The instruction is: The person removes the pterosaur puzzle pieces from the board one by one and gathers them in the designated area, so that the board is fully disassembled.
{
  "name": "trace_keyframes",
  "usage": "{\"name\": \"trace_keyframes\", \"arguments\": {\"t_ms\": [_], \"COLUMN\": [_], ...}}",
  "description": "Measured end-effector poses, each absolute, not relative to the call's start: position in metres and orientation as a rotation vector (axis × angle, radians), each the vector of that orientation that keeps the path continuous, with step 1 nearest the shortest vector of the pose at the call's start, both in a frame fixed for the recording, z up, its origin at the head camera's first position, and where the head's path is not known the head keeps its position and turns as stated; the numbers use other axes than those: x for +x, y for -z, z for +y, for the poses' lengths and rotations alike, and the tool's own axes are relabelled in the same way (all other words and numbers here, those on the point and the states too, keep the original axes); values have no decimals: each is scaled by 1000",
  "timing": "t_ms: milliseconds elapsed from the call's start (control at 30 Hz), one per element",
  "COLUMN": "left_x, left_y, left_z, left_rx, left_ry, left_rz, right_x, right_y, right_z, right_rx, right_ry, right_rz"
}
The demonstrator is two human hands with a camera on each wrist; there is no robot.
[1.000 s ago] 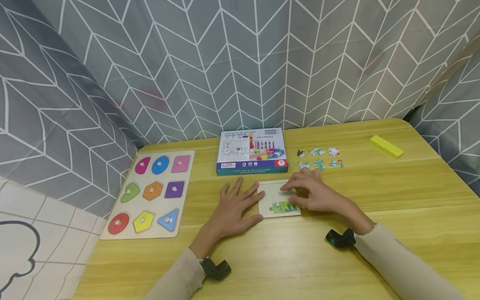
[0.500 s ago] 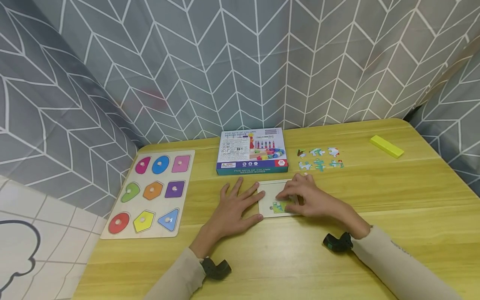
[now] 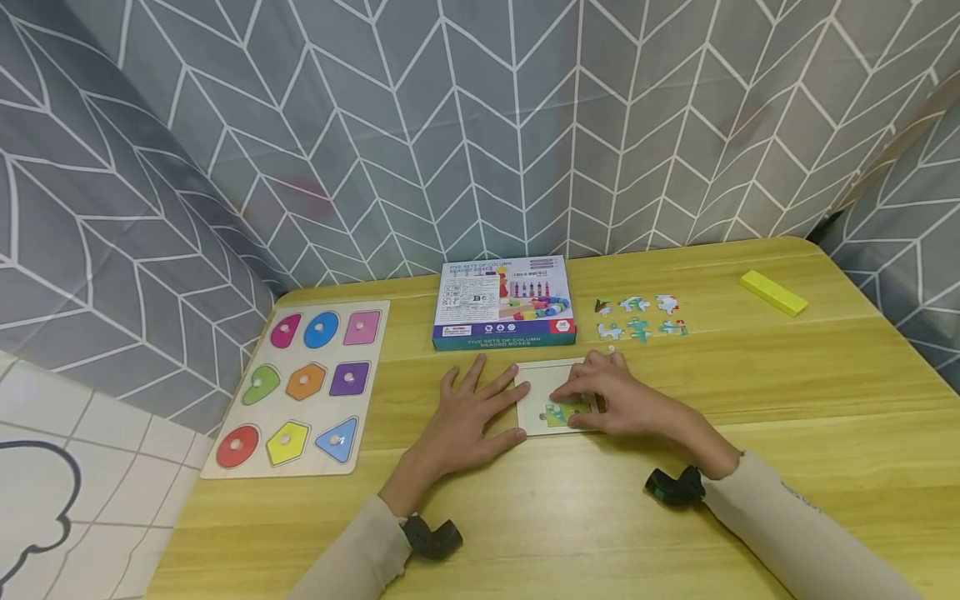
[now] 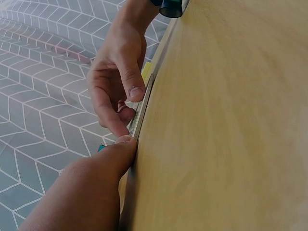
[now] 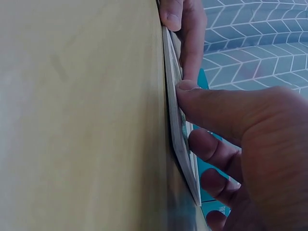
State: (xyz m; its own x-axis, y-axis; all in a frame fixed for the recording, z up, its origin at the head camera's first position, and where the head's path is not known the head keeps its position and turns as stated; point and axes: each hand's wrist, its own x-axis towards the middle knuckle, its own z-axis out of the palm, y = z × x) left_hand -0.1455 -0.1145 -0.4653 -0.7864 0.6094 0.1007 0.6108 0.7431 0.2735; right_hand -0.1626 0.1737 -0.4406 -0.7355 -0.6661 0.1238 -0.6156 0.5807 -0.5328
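My left hand [image 3: 468, 421] lies with spread fingers against the left side of a small wooden puzzle tray [image 3: 534, 385], its thumb at the lower left corner. Joined green jigsaw pieces [image 3: 557, 414] line the tray's bottom edge. My right hand [image 3: 618, 396] bends over the tray, index finger and thumb on either side of these pieces, pinching at one jigsaw piece that is partly hidden. In the right wrist view the right thumb [image 5: 207, 103] rests at the tray's near rim [image 5: 175, 125]. Several loose jigsaw pieces [image 3: 637, 329] lie in two rows beyond the right hand.
A boxed bead set [image 3: 502, 304] stands behind the tray. On the left is a wooden shape board [image 3: 322, 417] with coloured knobbed shapes. A yellow block [image 3: 772, 293] lies at the back right, and a patterned grey curtain [image 3: 525, 125] hangs behind the table.
My right hand has moved slightly left and down over the tray, its thumb lower on the joined pieces. The left hand has stayed in place.
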Motion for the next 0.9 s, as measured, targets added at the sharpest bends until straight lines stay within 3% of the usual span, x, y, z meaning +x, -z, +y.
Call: {"name": "trace_keyframes", "arguments": {"t_ms": [900], "left_x": [-145], "left_y": [465], "left_z": [-114], "left_rx": [-1022], "left_ry": [451], "left_rz": [-2939], "right_x": [-159], "right_y": [437], "right_z": [170], "right_rx": [-1100], "right_ry": [809], "right_rz": [2709]}}
